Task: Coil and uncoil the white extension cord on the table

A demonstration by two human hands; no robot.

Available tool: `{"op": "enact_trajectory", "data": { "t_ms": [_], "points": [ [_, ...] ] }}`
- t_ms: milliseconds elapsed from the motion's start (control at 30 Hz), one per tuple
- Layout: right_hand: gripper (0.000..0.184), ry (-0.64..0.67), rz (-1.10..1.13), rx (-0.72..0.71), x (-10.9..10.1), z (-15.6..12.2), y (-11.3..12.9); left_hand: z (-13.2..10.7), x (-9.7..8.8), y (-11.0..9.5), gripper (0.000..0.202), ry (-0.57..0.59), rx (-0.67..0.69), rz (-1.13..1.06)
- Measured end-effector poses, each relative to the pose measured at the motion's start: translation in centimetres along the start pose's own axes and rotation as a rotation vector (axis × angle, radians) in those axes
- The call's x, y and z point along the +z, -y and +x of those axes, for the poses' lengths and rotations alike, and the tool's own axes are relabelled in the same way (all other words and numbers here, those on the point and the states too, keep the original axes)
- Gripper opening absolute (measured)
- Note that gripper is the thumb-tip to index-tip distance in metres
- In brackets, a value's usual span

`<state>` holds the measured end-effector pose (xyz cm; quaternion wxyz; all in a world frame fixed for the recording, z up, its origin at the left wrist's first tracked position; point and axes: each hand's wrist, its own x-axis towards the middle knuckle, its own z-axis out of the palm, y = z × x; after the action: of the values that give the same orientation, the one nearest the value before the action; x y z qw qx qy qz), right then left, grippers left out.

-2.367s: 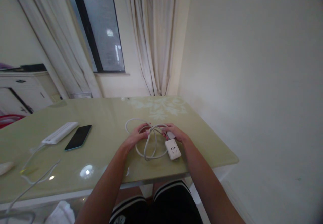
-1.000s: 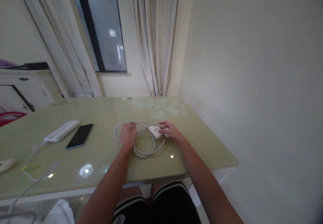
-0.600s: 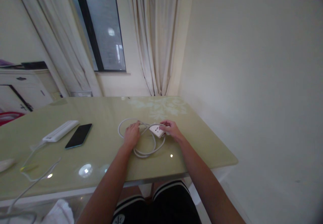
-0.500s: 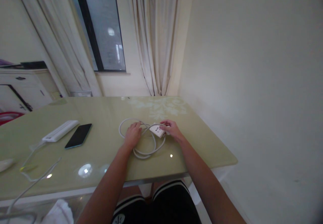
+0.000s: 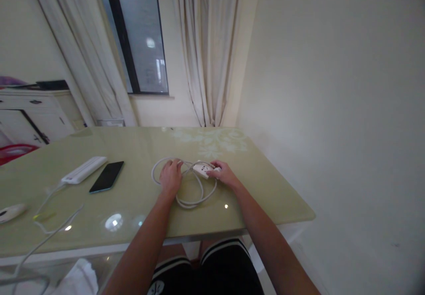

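A white power strip point(image 5: 201, 169) with sockets on its face lies tilted over the table, toward its right half. My right hand point(image 5: 224, 173) is closed around the strip's right end, with the thumb at the near side. Loose loops of the strip's white cable point(image 5: 191, 205) spread over the tabletop between and around both hands. My left hand point(image 5: 171, 177) is closed on the cable at the left loop, its fingers curled; the fingertips are partly hidden.
A black phone point(image 5: 106, 177) lies on the green glass table point(image 5: 139, 144) to the left, beside a second white power strip point(image 5: 85, 170) with its cable. A white computer mouse point(image 5: 12, 213) is at the far left. A wall point(image 5: 332, 109) rises to the right.
My left hand has shifted slightly left and up with the cable. The power strip has turned a little and moved left. My view has swung slightly left.
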<state>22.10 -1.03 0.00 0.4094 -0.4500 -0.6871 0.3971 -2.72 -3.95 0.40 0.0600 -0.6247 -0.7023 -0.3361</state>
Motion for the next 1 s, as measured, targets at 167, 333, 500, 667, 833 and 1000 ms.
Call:
{"op": "enact_trajectory", "data": {
  "t_ms": [167,333,500,667,833,1000],
  "points": [
    [0.047,-0.142,0.064,-0.006,0.1,0.3,-0.3,0.4,0.7,0.8,0.036,0.073,0.131,-0.01],
    [0.038,-0.351,0.069,-0.047,0.0,0.4,-0.5,0.4,1.6,0.9,0.041,0.142,0.344,-0.168],
    [0.044,-0.394,0.133,-0.051,0.0,0.3,-0.5,0.3,1.3,0.6,0.047,0.174,0.415,-0.274],
    [0.045,-0.328,0.212,-0.052,0.1,0.3,-0.3,0.1,0.8,-0.2,0.045,0.186,0.477,-0.288],
    [0.042,-0.193,0.247,-0.033,0.3,0.0,0.3,-0.2,0.8,-0.9,0.052,0.229,0.621,-0.306],
    [0.051,-0.15,0.195,-0.06,0.6,-0.3,0.8,-0.3,0.5,-1.0,0.052,0.233,0.565,-0.267]
  ]
}}
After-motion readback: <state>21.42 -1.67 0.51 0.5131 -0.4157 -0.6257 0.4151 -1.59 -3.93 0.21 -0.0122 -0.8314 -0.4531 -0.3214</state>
